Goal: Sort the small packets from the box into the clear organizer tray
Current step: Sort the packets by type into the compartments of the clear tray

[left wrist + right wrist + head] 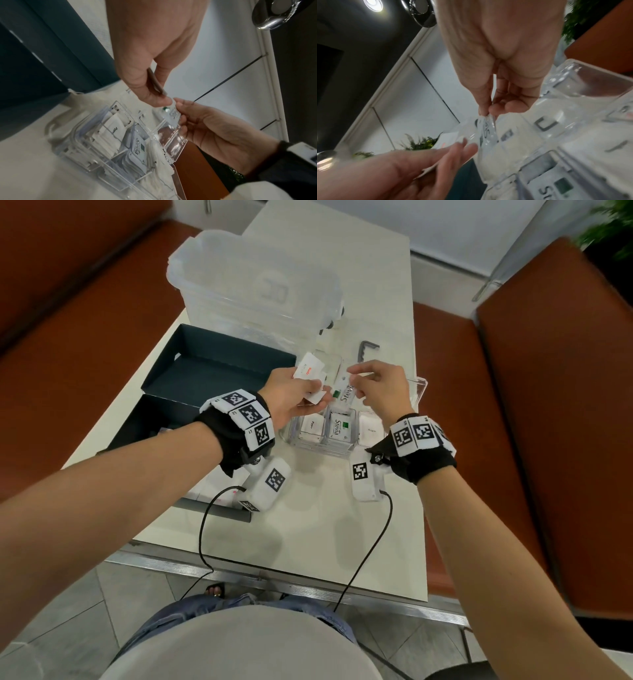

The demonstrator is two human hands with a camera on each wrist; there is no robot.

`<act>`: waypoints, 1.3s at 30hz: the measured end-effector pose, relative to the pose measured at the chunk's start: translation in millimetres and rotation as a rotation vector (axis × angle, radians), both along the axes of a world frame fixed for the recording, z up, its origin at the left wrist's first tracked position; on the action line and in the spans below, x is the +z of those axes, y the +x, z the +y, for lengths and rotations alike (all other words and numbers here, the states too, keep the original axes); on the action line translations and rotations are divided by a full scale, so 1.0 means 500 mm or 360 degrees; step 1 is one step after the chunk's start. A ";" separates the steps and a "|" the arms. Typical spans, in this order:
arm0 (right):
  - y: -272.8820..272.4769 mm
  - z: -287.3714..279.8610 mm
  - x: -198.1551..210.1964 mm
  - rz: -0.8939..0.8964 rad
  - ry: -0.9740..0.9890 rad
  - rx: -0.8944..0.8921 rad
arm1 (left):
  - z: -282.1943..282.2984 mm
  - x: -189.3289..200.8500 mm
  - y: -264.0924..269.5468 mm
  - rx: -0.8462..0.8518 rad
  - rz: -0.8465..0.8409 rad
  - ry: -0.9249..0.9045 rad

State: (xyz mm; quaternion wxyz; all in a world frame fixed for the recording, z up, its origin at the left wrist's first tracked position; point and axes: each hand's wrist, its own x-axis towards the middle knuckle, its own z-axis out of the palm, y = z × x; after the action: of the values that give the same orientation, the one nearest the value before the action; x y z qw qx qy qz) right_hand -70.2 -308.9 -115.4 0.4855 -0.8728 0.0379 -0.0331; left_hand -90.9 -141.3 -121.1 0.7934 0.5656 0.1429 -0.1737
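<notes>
Over the clear organizer tray (pixel 420 392) my left hand (pixel 313 393) grips a small bundle of white packets (pixel 308 368), one printed in red. My right hand (pixel 356 383) pinches a single Stevia packet (pixel 347 394) between thumb and fingers, right beside the left fingertips. From the left wrist, the left hand (pixel 161 97) meets the right hand (pixel 178 108) at that packet (pixel 171 113) above the tray (pixel 73 129). The right wrist view shows the pinch (pixel 485 115) on the packet (pixel 487 128). The tray's front compartments hold pepper (pixel 312 426), Stevia (pixel 339 430) and sugar (pixel 371 430) packets.
Two dark open boxes (pixel 205 364) (pixel 147 419) lie left of the tray on the white table (pixel 308 525). A large clear plastic bin (pixel 257 285) stands behind them. A grey bent metal piece (pixel 365 350) lies behind the tray. Orange bench seats flank the table.
</notes>
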 end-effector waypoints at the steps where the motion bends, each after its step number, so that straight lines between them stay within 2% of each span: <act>1: 0.003 -0.014 -0.004 0.0064 -0.0012 -0.0012 | -0.001 -0.001 0.001 0.0027 -0.0005 0.0012; 4: 0.000 -0.043 -0.023 0.0363 -0.0130 0.0092 | 0.002 -0.003 0.003 0.0066 -0.0013 0.0048; 6: -0.007 -0.045 -0.039 0.0439 -0.0246 0.0145 | 0.004 -0.004 0.002 0.0066 -0.0005 0.0055; 11: -0.021 -0.025 -0.062 0.0235 -0.0533 0.0140 | 0.008 -0.005 -0.004 0.0062 0.0020 0.0028; 15: -0.019 -0.017 -0.071 0.0120 -0.0855 0.0255 | 0.009 -0.002 -0.006 0.0059 0.0020 0.0025; 21: -0.030 -0.007 -0.082 0.0188 -0.1075 0.0486 | 0.008 0.001 -0.004 0.0031 0.0042 -0.0050; 25: -0.037 -0.009 -0.078 0.0199 -0.1037 0.0472 | 0.006 0.011 -0.007 -0.0013 0.0105 -0.0218; 28: -0.038 -0.016 -0.052 0.0007 -0.0835 0.0320 | 0.002 0.016 -0.011 -0.0054 0.0154 -0.0332; 31: -0.039 -0.018 -0.011 -0.0171 -0.0481 0.0107 | -0.011 0.015 -0.011 -0.0134 0.0122 -0.0226; 34: -0.041 -0.015 0.021 -0.0131 -0.0132 0.0050 | -0.030 0.011 -0.011 -0.0230 -0.0014 -0.0059; 39: -0.043 -0.032 0.040 -0.0151 -0.0170 0.0063 | -0.056 0.012 -0.013 -0.0273 -0.0153 -0.0048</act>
State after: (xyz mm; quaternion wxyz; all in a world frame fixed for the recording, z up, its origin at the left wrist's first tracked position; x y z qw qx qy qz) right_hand -91.5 -324.9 -95.6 0.4399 -0.8955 -0.0043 -0.0669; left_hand -97.2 -169.1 -115.0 0.7901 0.5714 0.0530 -0.2158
